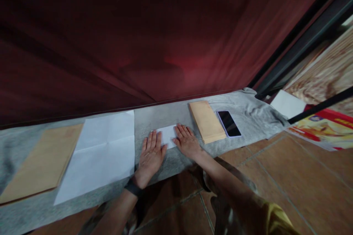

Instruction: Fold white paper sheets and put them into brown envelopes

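Your fingers are flat and spread out, not curled around anything. Both hands press down on a small folded white paper that lies on the gray cloth. Your left hand covers the paper's left edge, and your right hand covers its right edge, so the paper sits between them, right under your fingertips. Its long side runs left to right. Both hands are just as near to it. To your left lie a big open white sheet and a large brown envelope. To your right lie a smaller brown envelope and a dark phone, just beside each other.
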A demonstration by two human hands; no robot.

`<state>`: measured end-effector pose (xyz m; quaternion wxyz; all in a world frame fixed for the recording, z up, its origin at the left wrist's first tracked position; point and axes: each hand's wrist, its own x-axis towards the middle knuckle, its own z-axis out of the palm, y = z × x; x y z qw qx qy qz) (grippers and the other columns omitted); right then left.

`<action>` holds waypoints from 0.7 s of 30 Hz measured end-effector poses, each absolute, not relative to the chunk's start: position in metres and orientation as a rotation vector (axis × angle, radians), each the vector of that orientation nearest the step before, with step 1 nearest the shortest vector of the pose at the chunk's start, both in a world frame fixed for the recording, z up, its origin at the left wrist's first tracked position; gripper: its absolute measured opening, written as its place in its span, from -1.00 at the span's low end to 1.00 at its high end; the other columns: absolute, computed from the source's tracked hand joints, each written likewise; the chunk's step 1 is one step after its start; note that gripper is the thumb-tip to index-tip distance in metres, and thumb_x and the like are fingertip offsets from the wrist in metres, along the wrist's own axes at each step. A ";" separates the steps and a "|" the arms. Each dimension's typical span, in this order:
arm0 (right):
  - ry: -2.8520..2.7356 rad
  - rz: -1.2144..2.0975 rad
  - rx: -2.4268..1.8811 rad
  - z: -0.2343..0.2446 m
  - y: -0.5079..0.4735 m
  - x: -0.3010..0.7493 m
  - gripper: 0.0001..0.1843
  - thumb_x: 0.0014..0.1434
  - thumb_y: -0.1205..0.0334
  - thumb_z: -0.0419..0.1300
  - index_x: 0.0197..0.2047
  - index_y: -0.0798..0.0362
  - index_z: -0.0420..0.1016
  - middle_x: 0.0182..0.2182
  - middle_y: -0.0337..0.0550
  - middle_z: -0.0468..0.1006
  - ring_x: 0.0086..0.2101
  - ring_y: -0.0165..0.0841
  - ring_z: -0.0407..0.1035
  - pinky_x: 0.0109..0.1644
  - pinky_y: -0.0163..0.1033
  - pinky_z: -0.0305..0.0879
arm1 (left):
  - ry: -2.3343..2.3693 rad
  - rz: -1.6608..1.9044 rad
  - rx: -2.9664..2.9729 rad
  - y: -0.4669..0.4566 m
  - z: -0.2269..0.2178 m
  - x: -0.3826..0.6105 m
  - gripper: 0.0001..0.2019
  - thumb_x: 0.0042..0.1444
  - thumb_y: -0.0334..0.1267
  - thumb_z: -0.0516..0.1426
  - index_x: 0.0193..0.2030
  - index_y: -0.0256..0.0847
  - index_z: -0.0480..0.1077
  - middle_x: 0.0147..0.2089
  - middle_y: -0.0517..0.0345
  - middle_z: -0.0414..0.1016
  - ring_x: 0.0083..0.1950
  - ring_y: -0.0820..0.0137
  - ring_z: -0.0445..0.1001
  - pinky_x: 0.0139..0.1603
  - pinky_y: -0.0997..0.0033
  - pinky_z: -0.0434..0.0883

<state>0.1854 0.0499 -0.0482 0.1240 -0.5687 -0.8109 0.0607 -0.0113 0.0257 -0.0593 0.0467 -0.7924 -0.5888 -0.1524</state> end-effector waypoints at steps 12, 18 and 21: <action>-2.328 0.144 -1.712 -0.058 0.049 0.190 -0.30 0.43 -0.09 -0.06 0.47 0.12 0.01 0.43 0.04 0.05 0.40 -0.14 -0.04 0.44 0.06 -0.05 | -1.848 -0.494 -2.394 0.016 -0.050 -0.015 -0.41 0.34 -0.18 -0.12 0.41 -0.49 0.13 0.45 -0.32 0.13 0.48 0.01 0.09 0.42 -0.12 0.15; -2.338 0.176 -1.702 -0.054 0.048 0.190 -0.31 0.42 -0.05 -0.05 0.46 0.16 0.05 0.43 0.05 0.06 0.40 -0.13 -0.05 0.44 0.03 -0.06 | -1.451 -0.420 -2.724 -0.002 -0.041 0.000 -0.46 0.37 -0.12 -0.08 0.41 -0.32 0.16 0.48 -0.11 0.12 0.50 0.13 0.06 0.44 0.00 0.19; -2.277 0.207 -1.783 -0.043 0.047 0.190 -0.35 0.40 0.02 -0.01 0.44 0.17 0.10 0.40 0.08 0.16 0.35 -0.07 0.07 0.37 0.05 0.07 | -1.418 -0.411 -2.722 -0.009 -0.044 0.002 -0.44 0.36 -0.03 -0.03 0.39 -0.29 0.20 0.47 -0.12 0.13 0.50 0.08 0.06 0.44 -0.05 0.18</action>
